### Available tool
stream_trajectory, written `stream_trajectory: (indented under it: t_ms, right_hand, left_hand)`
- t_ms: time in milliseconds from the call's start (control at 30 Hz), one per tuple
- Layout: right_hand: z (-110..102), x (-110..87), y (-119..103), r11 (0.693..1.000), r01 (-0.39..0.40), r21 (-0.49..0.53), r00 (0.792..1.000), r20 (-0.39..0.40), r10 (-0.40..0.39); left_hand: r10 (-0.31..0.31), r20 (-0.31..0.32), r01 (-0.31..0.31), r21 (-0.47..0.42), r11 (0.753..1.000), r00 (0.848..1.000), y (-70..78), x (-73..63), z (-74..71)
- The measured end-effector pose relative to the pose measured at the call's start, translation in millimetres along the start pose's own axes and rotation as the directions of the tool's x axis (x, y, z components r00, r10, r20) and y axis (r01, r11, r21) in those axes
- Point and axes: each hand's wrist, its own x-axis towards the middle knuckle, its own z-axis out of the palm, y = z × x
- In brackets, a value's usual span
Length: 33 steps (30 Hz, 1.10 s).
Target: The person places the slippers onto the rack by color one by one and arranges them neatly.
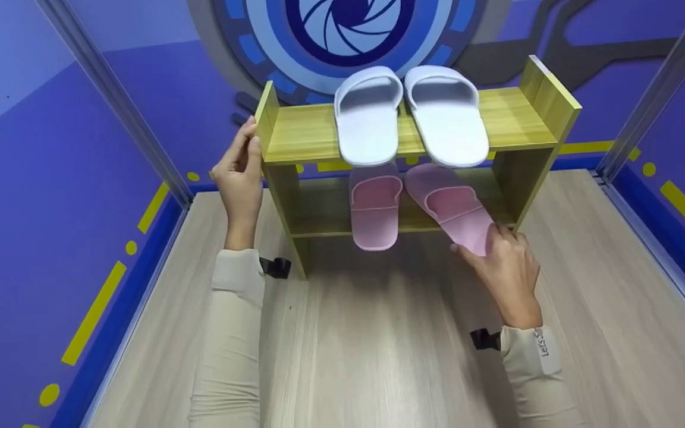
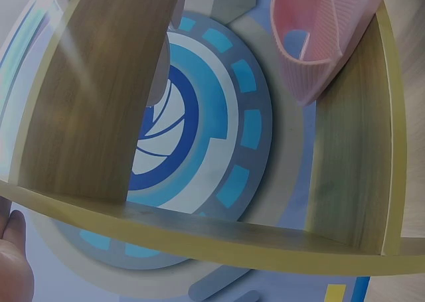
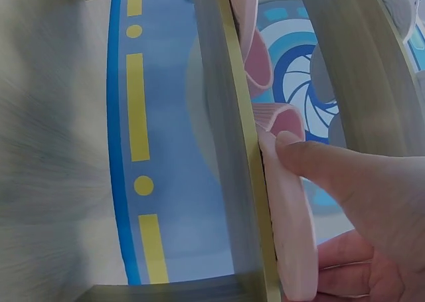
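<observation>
A small wooden shoe rack (image 1: pixel 304 128) stands on the floor against the blue wall. Two white slippers (image 1: pixel 369 116) (image 1: pixel 446 113) lie side by side on its top shelf. Two pink slippers lie on the lower shelf. My right hand (image 1: pixel 506 261) grips the heel of the right pink slipper (image 1: pixel 452 205), which lies askew and overhangs the shelf's front edge; the thumb (image 3: pixel 319 162) presses on the slipper (image 3: pixel 292 235). The left pink slipper (image 1: pixel 375 211) (image 2: pixel 325 36) lies straight. My left hand (image 1: pixel 240 172) holds the rack's upper left side panel (image 2: pixel 99 96).
Pale wood-look floor (image 1: pixel 378 345) lies in front of the rack. Blue walls with yellow stripes (image 1: pixel 93 315) and metal frame posts (image 1: pixel 110 95) (image 1: pixel 654 89) close in both sides. A round blue emblem (image 1: pixel 348 30) is on the back wall.
</observation>
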Motion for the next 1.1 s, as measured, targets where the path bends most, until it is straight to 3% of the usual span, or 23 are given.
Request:
stream_trajectory:
  t_ms: [200,467,700,867,1100]
  right_hand:
    - [-6.6,3.3,-5.6,0.998,0.037,0.05,0.998,0.046,-0.039]
    - [-12.1,-4.7,-6.4,0.982,0.07,0.175,0.987,0.132,-0.094]
    - [-16.3,-3.6,-9.3,0.971,0.045,0.234,0.97,0.222,-0.099]
    - [-11.9,-5.7,-9.7,0.967,0.056,0.247,0.979,0.177,-0.102]
    - [-5.2,-9.9,-8.2,0.967,0.062,0.247,0.988,0.121,-0.094]
  left_hand:
    - [0.019,0.004,-0.019,-0.011,1.0,1.0,0.7,6.6,0.1]
    - [0.001,-0.003,-0.001,-0.019,1.0,1.0,2.1,-1.1,-2.1]
    - [0.019,0.002,-0.019,-0.005,1.0,1.0,0.2,0.6,-2.7]
    - [0.027,0.004,-0.027,-0.014,1.0,1.0,-0.9,0.5,-1.5]
    - [-0.017,-0.001,0.017,-0.021,1.0,1.0,2.4,-2.7,0.4]
